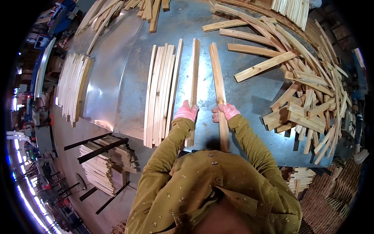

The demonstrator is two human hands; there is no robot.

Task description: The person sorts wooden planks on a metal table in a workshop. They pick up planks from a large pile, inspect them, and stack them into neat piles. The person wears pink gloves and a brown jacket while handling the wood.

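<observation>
Both hands wear pink gloves over the metal tabletop. My left hand (187, 111) is closed on a long wooden strip (194, 66) that points away from me. In my right hand (227, 112) is another wooden strip (215, 66), its far end tilted a little to the left. The fingers wrap the strips around their nearer halves, and a gap separates the two pieces. Just left of my left hand lies a row of wooden strips (159, 89), side by side and roughly parallel, the rightmost one slightly apart.
A messy heap of wooden strips (307, 85) covers the table's right side. A neat stack (72, 85) sits at the left edge, and loose strips (154, 15) lie at the far side. Below left, a black-armed rack (103, 156) bears more stacked strips. The metal table (128, 89) has a seam.
</observation>
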